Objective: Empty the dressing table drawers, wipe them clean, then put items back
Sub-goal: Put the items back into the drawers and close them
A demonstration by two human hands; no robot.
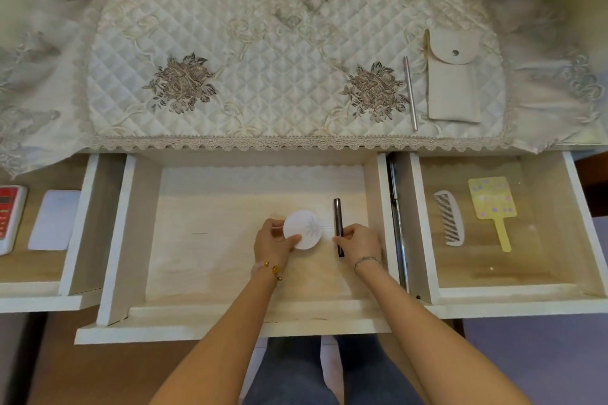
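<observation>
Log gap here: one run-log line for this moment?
middle drawer open | left hand holds round white case | right hand pinches dark tube

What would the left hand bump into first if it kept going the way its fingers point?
Probably the slim dark tube pinched by the right hand. The left hand, holding the round white case, points right toward it, though depth is unclear.

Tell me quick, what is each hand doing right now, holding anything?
Left hand: grips the round white case by its edge.
Right hand: pinches the dark slim tube near its lower end.
</observation>
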